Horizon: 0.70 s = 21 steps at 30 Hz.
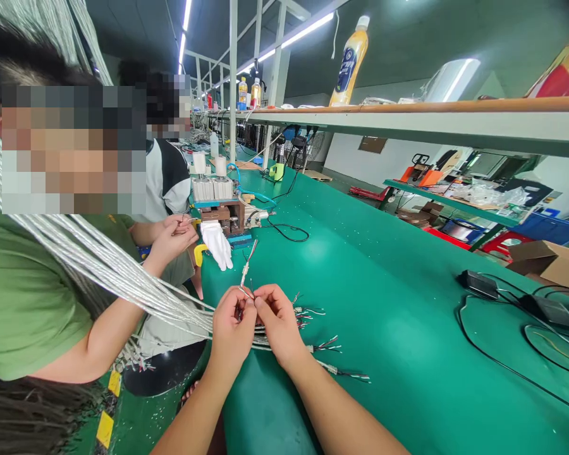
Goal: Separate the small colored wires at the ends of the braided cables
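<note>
My left hand [234,319] and my right hand [277,319] meet near the table's left edge, thumbs and fingertips pinched close together. Between them are the thin wires at the end of one cable [244,272], whose stripped tip sticks up beyond my left hand. Both hands are closed on these wires; the exact grip is partly hidden by my fingers. Under and beside my hands lies a bundle of silvery cables [171,303], coming from the upper left. Their split ends, with red, white and black wires [329,345], fan out on the green table [384,303] right of my right hand.
A small press [222,215] with a white glove [215,243] stands ahead. At left a person in a green shirt [28,297] works with both hands. Black adapters [478,284] and cords lie at right. A shelf [408,117] holding bottles [351,63] runs above the table.
</note>
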Tool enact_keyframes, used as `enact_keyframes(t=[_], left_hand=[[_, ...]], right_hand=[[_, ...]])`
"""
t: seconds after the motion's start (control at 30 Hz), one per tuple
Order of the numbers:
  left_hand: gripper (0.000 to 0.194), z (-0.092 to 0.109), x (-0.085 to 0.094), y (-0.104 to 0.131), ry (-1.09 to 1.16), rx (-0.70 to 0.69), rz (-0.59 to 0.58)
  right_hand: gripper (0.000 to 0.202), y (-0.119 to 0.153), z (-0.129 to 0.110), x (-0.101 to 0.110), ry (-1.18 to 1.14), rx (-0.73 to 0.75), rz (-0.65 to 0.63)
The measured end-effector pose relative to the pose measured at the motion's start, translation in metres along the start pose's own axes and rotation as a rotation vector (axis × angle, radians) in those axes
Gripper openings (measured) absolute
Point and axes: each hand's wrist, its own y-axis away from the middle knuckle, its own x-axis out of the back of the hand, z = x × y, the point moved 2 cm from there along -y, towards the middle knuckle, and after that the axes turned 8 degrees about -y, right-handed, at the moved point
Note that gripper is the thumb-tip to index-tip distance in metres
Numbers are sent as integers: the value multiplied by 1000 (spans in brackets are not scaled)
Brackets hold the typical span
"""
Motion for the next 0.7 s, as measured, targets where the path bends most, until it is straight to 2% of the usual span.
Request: enact_keyframes(t=[0.3,0.5,0.7], left_hand=[[16,-4,-1,0,18,-20,9],[12,-6,2,0,126,-29,72],[14,-6,4,-1,113,-13,38]], right_hand=[[13,1,-2,2,-146,18,46],[19,-1,-1,2,-19,22,8],[26,-4,4,3,142,52,51]])
